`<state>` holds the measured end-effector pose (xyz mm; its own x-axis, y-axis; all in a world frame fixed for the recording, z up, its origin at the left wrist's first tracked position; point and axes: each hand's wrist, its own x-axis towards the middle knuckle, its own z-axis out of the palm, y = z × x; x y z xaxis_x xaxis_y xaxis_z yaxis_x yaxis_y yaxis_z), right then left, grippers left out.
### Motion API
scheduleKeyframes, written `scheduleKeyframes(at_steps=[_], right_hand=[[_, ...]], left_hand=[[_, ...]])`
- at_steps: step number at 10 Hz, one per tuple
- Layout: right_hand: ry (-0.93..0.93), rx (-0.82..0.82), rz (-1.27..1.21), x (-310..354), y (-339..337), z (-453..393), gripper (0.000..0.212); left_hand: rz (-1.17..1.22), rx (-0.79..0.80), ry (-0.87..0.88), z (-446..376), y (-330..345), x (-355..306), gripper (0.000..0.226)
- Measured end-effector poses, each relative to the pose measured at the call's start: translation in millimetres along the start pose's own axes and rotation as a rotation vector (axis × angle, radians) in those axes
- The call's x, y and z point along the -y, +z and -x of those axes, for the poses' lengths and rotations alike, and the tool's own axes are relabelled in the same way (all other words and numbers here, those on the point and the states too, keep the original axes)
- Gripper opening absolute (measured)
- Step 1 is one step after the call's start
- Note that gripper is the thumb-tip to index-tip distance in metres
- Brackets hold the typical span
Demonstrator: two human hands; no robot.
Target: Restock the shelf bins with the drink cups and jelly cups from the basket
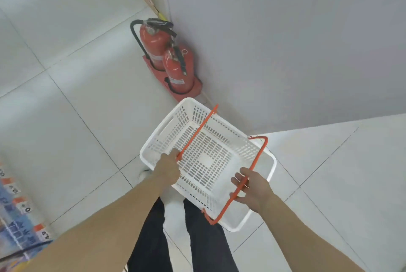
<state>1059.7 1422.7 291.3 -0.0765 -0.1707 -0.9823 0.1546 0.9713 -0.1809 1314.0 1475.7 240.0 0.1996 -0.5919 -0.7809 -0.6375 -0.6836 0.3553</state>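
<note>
A white perforated basket (267,159) with two orange handles hangs above the tiled floor in front of my legs. Nothing lies inside it; its slotted bottom is bare. My left hand (168,167) grips one orange handle (195,132) at the basket's near left rim. My right hand (252,188) is curled around the other orange handle (256,159) on the right side. No drink cups or jelly cups are in view.
Two red fire extinguishers (167,56) stand on a red base against the grey wall (285,41) just beyond the basket. A shelf edge with price tags (19,205) shows at the lower left. White floor tiles (66,118) spread to the left.
</note>
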Motion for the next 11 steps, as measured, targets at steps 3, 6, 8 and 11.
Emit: scheduleKeyframes(at_steps=[3, 6, 8, 11], right_hand=[[-0.014, -0.331, -0.167, -5, -12, -135, 0.027], [-0.198, -0.666, -0.203, -60, -25, -249, 0.038], [0.041, -0.452, -0.154, -99, -41, -289, 0.06], [0.089, -0.378, -0.122, -129, 4, -248, 0.033]], left_hand=[[-0.36, -0.045, 0.077, -170, -42, 41, 0.039], [-0.342, -0.3, 0.21, -280, -29, 85, 0.037], [-0.34, -0.065, 0.007, -331, -17, 99, 0.047], [-0.291, -0.053, -0.121, -280, -17, 88, 0.021]])
